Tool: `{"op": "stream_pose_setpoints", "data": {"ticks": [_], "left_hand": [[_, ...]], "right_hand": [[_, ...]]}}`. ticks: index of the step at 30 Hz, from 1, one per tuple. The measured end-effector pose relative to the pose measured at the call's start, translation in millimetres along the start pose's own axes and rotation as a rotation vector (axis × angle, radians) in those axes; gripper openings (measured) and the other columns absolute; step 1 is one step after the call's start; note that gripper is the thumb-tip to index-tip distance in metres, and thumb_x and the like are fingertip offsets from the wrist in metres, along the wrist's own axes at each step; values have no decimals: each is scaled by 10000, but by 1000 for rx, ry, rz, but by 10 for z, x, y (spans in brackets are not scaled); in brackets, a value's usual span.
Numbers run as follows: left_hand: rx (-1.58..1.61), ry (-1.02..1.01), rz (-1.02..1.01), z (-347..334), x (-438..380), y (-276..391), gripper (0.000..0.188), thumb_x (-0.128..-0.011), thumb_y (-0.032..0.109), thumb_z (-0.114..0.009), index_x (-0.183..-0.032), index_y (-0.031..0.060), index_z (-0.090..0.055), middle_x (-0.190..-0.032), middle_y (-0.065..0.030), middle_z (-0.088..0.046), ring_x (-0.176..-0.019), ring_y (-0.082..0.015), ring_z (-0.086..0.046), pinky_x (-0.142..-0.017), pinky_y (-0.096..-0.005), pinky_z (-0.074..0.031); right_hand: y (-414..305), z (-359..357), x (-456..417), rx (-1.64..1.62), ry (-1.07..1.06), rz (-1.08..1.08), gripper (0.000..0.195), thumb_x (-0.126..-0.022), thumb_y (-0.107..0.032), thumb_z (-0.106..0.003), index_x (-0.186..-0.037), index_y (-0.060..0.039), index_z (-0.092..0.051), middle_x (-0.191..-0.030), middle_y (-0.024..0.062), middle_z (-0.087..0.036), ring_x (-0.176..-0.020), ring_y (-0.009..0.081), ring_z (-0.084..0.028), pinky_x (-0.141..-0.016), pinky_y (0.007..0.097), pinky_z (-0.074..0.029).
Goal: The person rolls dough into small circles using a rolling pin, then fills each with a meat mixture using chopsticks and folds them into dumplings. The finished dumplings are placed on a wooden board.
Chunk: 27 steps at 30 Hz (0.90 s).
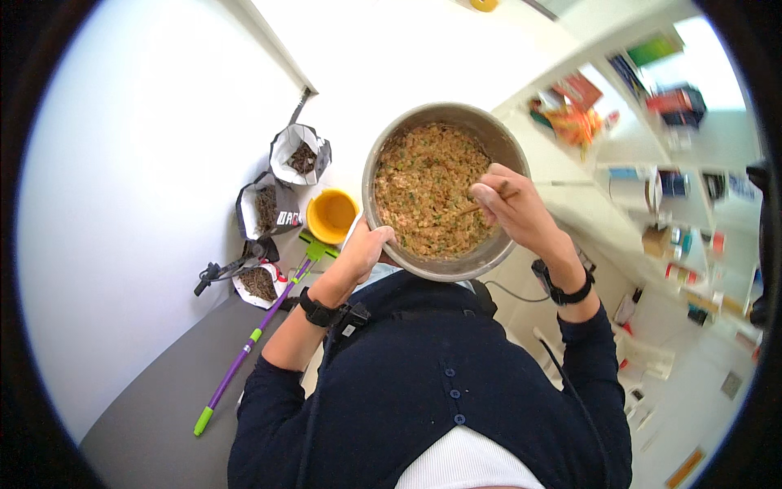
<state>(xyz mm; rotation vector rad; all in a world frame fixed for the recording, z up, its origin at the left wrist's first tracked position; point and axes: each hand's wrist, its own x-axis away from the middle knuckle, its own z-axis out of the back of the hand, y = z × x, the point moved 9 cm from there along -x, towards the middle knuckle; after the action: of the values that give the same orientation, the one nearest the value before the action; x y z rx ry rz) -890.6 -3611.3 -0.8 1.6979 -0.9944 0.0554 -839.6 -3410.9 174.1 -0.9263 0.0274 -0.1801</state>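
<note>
A round stainless-steel bowl (445,270) is held in front of my body, largely filled with a moist minced mixture (427,183) flecked with green bits. My left hand (369,244) grips the bowl's lower left rim, thumb over the edge and fingers hidden beneath. Over the bowl's right side, my right hand (510,205) is closed around wooden chopsticks (469,210), whose far ends reach into the mixture. Both wrists wear black straps with small devices.
Left of the bowl stand a yellow bucket (332,217), several bags of dark dry material (266,211) and a purple-handled squeegee mop (247,348). Cluttered white shelves (663,147) line the right. A cable (519,296) hangs below the bowl.
</note>
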Motion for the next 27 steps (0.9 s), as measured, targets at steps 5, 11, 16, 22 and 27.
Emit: {"op": "stream_pose_setpoints", "data": {"ticks": [5,11,16,22,27], "left_hand": [[-24,-156,86,533,9,-370,400,-861,-30,-593,-1254,-10,-521,-984,-85,-613,-838,-211,-667,-716,-392,-615],[-106,-122,-12,294,505,-332,181,-862,-9,-584,-1042,-14,-610,-889,-68,-629,-792,-179,-640,-709,-330,-529],[-96,-155,-5,122,507,-606,254,-853,-12,-580,-1106,-14,-601,-887,-55,-622,-831,-173,-638,-739,-330,-549],[-132,-201,150,-438,-679,627,306,-875,-4,-564,-1179,-35,-541,-965,-115,-621,-797,-245,-672,-726,-453,-631],[-131,-150,101,-504,-508,689,236,-878,43,-552,-1099,-36,-545,-873,-134,-643,-701,-270,-711,-583,-457,-662]], "right_hand": [[-149,-276,561,-101,210,-11,353,-1115,-189,-517,-843,15,-613,-863,30,-514,-686,88,-579,-598,238,-500],[-291,-206,1548,-80,466,14,330,-1082,-207,-585,-885,42,-678,-860,39,-613,-695,112,-642,-671,264,-548],[204,-309,1883,48,563,37,206,-1051,-135,-618,-942,5,-722,-866,85,-602,-769,190,-598,-699,324,-493],[346,331,426,6,590,74,248,-1062,-158,-610,-900,-9,-723,-830,74,-596,-688,170,-629,-635,309,-508],[289,635,535,-257,570,-4,425,-1116,-258,-534,-844,37,-670,-831,48,-573,-665,112,-636,-598,244,-512]]}}
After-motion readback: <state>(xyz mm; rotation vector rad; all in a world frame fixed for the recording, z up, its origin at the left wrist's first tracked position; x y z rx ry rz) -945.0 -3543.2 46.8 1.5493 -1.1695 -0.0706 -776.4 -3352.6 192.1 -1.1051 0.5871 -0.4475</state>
